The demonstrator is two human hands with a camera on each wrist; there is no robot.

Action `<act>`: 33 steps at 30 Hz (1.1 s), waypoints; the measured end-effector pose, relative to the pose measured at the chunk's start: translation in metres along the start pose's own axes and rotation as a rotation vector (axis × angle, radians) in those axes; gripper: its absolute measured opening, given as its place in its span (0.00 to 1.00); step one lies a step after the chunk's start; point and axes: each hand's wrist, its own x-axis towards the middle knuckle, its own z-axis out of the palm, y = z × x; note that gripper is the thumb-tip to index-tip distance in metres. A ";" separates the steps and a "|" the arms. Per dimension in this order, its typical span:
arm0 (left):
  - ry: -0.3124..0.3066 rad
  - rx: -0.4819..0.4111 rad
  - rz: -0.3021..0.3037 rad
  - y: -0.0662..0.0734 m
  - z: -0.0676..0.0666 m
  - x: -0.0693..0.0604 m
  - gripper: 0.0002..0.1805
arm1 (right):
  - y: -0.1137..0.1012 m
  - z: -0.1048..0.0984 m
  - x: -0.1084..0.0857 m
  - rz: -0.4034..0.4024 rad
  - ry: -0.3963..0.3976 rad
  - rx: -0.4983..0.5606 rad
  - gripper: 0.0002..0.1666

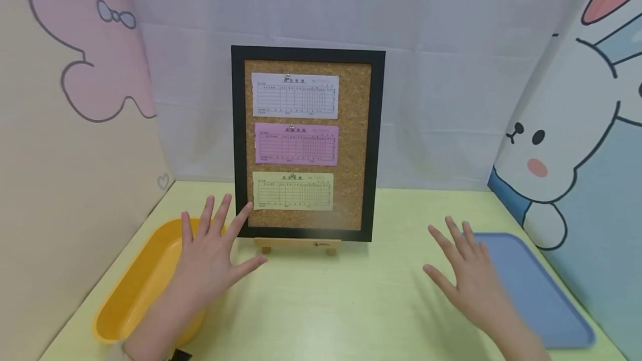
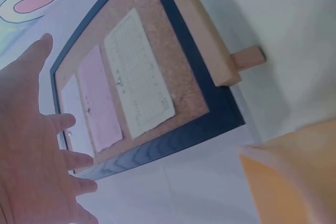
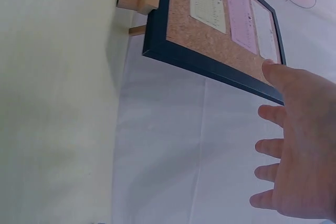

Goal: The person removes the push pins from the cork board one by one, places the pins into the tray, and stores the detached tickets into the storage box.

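A black-framed cork board (image 1: 354,144) leans on a small wooden easel (image 1: 296,243). Three printed receipt slips are pinned down its left side: a white slip (image 1: 295,97) on top, a pink slip (image 1: 297,146) in the middle and a yellow slip (image 1: 293,191) below. With fingers spread, my left hand (image 1: 205,263) hovers over the yellow basin and left of the board, holding nothing. My right hand (image 1: 471,283), its fingers also spread, is in the air beside the blue tray and holds nothing. In the right wrist view, that hand (image 3: 307,145) shows its extended fingers.
On the left of the pale yellow table (image 1: 321,305) stands a yellow oval basin (image 1: 125,288). A flat blue tray (image 1: 541,294) lies on the right. White cloth (image 1: 441,99) hangs behind the board, and cartoon-printed panels (image 1: 577,127) flank the table.
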 end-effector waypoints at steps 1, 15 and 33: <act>0.009 -0.003 0.000 0.000 -0.004 0.005 0.53 | -0.002 -0.004 0.004 -0.007 0.009 -0.001 0.41; 0.159 -0.145 0.008 0.002 -0.055 0.068 0.53 | -0.029 -0.059 0.077 -0.062 0.188 0.039 0.43; 0.255 -0.472 -0.139 0.004 -0.076 0.153 0.52 | -0.076 -0.078 0.191 -0.204 0.371 0.297 0.43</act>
